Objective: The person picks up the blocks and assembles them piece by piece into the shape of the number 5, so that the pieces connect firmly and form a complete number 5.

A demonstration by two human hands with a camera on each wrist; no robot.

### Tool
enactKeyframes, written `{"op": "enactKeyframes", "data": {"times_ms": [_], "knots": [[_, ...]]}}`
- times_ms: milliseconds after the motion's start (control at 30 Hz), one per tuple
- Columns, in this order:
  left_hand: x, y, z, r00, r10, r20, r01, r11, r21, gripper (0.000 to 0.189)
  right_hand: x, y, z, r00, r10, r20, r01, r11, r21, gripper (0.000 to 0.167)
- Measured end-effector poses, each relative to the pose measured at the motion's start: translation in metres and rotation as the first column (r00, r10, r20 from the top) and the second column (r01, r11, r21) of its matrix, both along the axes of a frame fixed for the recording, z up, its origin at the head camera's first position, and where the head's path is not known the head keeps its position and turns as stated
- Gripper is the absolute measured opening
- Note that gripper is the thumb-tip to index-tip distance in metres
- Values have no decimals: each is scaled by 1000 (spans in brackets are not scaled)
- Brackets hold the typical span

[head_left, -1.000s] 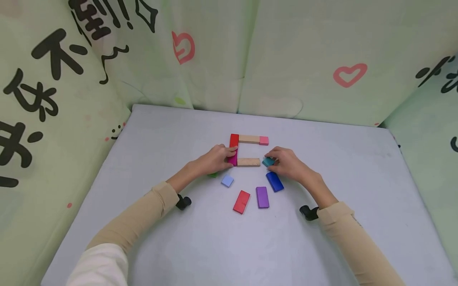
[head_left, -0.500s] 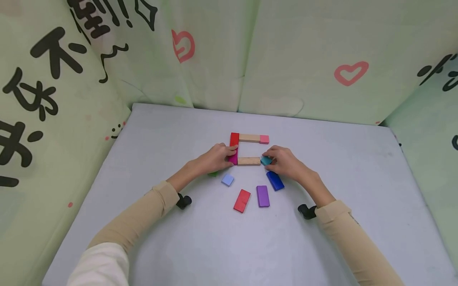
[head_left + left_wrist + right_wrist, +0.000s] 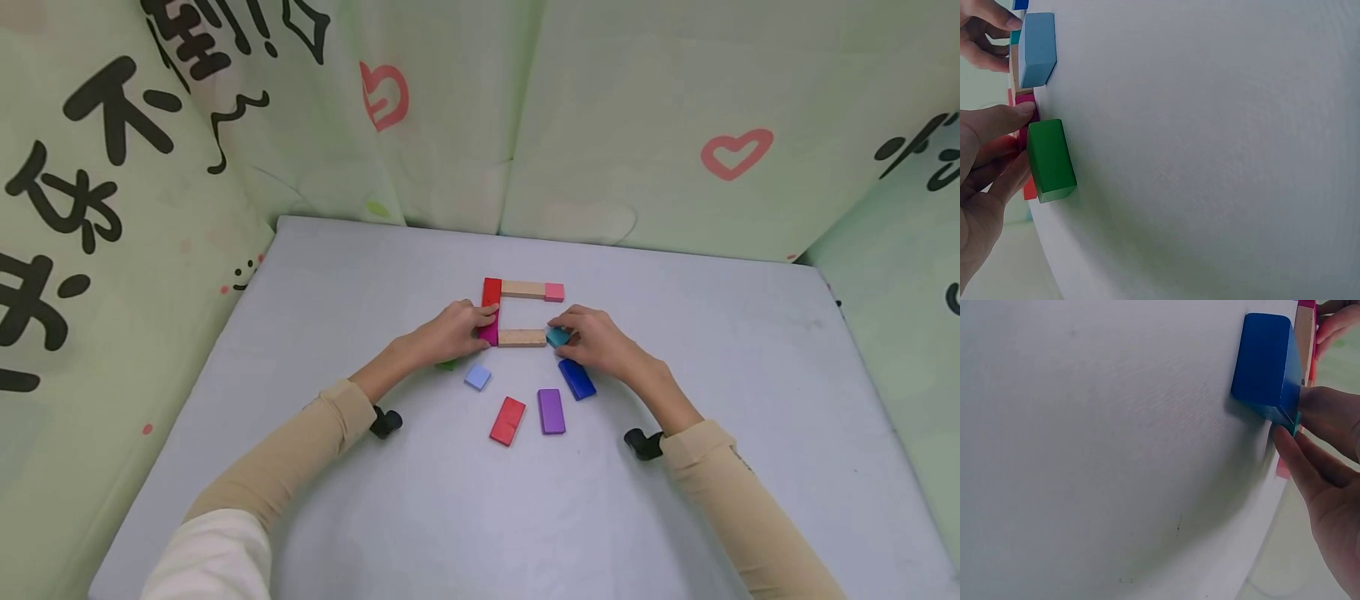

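My left hand [image 3: 448, 335] grips the magenta block [image 3: 492, 332] between thumb and fingers. That block continues the line of a red block [image 3: 491, 290] lying just beyond it. Two plain wooden blocks, a far one [image 3: 523, 289] and a near one [image 3: 522, 338], run rightward from this line. A small pink block [image 3: 554, 292] caps the far one. At the right end of the near wooden block, my right hand [image 3: 603, 340] pinches a small teal block [image 3: 557, 337]. The right wrist view shows it mostly hidden behind the dark blue block [image 3: 1266, 362].
Nearer the person lie a purple block [image 3: 551, 412], another red block [image 3: 507, 422] and a light blue block [image 3: 477, 377]. A green block [image 3: 1050, 159] lies beside the left hand, partly covered in the head view. Printed curtains surround the white table [image 3: 450, 517].
My right hand has slid the teal block left, up against the near wooden block's end, and holds it there over the last half second. The left hand stays on the magenta block.
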State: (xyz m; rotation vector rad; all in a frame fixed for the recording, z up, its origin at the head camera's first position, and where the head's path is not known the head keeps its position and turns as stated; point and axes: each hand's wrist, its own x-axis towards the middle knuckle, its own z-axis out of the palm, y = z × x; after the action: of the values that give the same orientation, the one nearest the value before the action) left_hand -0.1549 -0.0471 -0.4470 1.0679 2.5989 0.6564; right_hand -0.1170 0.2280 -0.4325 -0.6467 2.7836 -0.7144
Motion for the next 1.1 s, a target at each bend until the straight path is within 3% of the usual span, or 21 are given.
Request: {"op": "enactKeyframes", "data": {"times_ms": [333,533,733,1100], "knots": [[1,1,1,1000,-8,-2,8,1000,-3,53,6,12,2,998,-67,10,67,998,-16,44],[2,1,3,1000,-1,-8,0,1000,-9,54,12,24,3,993,-112,30,112,994,-12,37],[1,1,4,1000,-11,-24,11,1000,-5,53,22,33,4,990,-131,50,134,989,-68,30],[0,2,2,1000,-6,-27,5,1000,-13,52,38,43,-1,972,-132,192,160,977,-139,48]]}}
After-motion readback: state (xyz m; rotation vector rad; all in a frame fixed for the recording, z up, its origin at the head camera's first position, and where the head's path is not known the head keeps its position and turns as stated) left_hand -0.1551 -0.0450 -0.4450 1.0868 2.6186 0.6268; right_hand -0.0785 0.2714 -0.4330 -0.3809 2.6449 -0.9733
